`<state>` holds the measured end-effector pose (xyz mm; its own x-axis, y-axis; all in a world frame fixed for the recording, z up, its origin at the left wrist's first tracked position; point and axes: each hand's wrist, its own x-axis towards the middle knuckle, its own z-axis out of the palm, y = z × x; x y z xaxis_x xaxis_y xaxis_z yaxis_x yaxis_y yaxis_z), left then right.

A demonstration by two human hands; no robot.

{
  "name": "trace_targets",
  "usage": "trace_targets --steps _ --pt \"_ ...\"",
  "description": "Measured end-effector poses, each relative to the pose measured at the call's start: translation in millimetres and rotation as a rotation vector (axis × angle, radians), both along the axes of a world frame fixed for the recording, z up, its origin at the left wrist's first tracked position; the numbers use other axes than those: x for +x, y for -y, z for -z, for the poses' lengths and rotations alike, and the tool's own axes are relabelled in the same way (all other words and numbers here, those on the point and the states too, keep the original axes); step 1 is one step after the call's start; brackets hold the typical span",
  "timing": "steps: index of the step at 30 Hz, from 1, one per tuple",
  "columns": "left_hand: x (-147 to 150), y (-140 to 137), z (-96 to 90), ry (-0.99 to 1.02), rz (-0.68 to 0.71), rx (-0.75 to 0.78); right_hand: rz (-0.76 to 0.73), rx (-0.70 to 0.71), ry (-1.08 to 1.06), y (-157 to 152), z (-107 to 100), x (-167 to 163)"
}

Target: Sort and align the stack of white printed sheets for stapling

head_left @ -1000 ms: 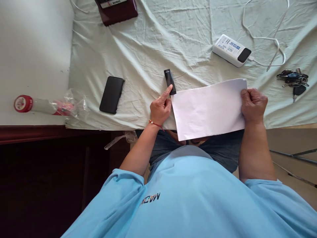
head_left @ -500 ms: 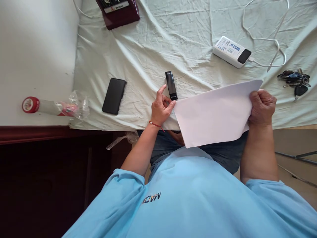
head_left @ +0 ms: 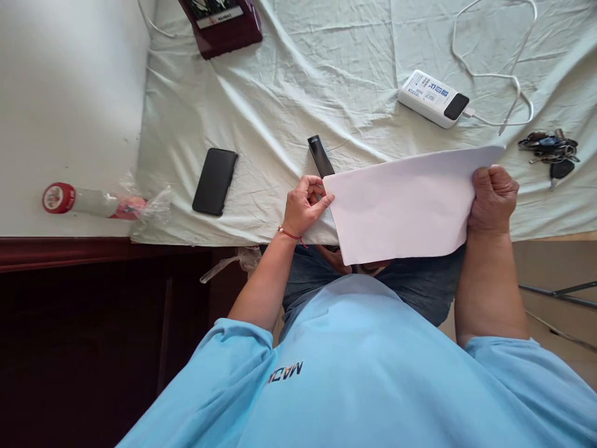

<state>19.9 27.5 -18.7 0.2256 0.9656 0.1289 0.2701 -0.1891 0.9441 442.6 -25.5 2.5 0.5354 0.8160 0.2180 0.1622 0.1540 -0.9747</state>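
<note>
White paper (head_left: 401,208) is stretched between my two hands, over the front edge of the cloth-covered table; whether it is one sheet or a stack I cannot tell. My left hand (head_left: 308,202) pinches its left edge near the upper corner, thumb in front. My right hand (head_left: 494,196) is closed in a fist round the right edge, and the paper curls there. Just beyond my left fingers lies a slim black device (head_left: 321,154), its near end hidden by the paper and fingers.
A black phone (head_left: 215,181) lies to the left. Behind the paper are a white power bank (head_left: 433,98) with a looped white cable (head_left: 495,76), and keys (head_left: 553,151) to the right. A dark red box (head_left: 228,36) stands at the back. A red-capped bottle (head_left: 93,200) is far left.
My left fingers have curled in to pinch the paper's edge. The paper's left side and lower edge have risen slightly, now covering the near end of the black device.
</note>
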Motion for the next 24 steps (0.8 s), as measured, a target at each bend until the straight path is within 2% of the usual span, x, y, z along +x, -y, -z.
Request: trace_targets --steps 4,10,14,20,24 --pt "0.7 1.2 -14.6 -0.07 0.067 -0.026 0.031 -0.003 -0.025 -1.7 0.3 -0.6" --pt "-0.1 0.8 -28.4 -0.181 0.18 0.05 0.048 -0.035 0.047 -1.5 1.1 1.0" --pt "1.8 0.4 -26.4 -0.139 0.113 0.03 0.04 -0.074 0.076 -1.6 -0.9 -0.9" --pt "3.5 0.4 -24.3 -0.007 -0.097 -0.031 -0.02 -0.099 -0.01 -0.8 0.4 -6.1" --pt "2.1 -1.0 -24.6 0.021 -0.127 -0.043 -0.034 -0.154 0.011 0.6 1.6 -9.8"
